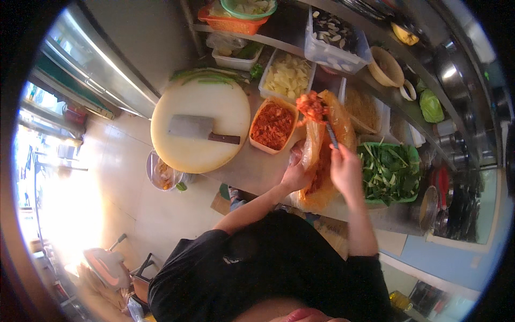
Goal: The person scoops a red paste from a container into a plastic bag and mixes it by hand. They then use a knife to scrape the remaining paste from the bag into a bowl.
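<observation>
My right hand [345,166] grips the handle of a spoon or ladle [332,135]. A heap of red, sauce-coated chopped food [312,106] rides on its end, hiding the bowl. Below and around it stands an orange-stained plastic bag [322,169], with more red food showing inside. My left hand [297,177] holds the near left side of this bag, its fingers partly hidden by the film. Just left of the bag is a rectangular tub [272,128] filled with similar red food. The raised spoonful is to the right of the tub, over the bag's far part.
A cleaver [201,128] lies on a round cutting board [173,96], with green stalks [209,76] behind. Sliced pale vegetables fill a container [263,93] at the back. A green basket of chopped leaves [388,171] sits right. A shelf [277,42] overhangs the counter [249,169].
</observation>
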{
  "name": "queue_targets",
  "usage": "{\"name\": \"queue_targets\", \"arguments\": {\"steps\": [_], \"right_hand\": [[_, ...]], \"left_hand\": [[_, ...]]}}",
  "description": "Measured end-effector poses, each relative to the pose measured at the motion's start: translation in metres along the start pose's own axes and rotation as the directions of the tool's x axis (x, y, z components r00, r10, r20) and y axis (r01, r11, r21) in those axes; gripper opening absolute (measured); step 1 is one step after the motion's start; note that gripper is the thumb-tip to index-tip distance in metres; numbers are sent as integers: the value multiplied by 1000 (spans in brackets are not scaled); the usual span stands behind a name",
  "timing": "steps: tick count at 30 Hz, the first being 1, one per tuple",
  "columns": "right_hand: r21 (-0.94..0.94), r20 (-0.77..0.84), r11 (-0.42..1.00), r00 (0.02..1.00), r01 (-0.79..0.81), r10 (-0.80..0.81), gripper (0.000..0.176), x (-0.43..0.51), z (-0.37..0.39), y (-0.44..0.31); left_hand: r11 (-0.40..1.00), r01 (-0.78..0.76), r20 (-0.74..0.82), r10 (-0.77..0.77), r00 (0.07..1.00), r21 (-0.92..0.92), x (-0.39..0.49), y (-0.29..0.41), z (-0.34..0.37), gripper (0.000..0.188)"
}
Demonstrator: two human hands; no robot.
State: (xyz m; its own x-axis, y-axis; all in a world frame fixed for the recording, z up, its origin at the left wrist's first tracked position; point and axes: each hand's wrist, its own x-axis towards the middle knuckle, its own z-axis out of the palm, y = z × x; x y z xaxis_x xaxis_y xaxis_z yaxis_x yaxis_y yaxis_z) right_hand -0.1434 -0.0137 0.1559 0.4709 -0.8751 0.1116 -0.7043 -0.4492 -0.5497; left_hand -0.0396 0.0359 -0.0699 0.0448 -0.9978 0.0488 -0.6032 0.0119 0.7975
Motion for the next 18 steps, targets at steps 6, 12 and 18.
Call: {"name": "queue_targets", "arguments": {"steps": [6,12,18], "right_hand": [[-305,-126,943,976,130,-175,35,27,115,-1],[-218,-210,976,978,-26,-21,24,-11,59,54],[-314,35,926,973,-208,230,23,-105,31,118]], "left_hand": [[975,86,94,-107,990,207,-20,-6,-31,42],[934,346,152,-356,922,85,-38,-2,-20,57],[822,417,250,-342,906,-388,-26,-22,-16,38]]}}
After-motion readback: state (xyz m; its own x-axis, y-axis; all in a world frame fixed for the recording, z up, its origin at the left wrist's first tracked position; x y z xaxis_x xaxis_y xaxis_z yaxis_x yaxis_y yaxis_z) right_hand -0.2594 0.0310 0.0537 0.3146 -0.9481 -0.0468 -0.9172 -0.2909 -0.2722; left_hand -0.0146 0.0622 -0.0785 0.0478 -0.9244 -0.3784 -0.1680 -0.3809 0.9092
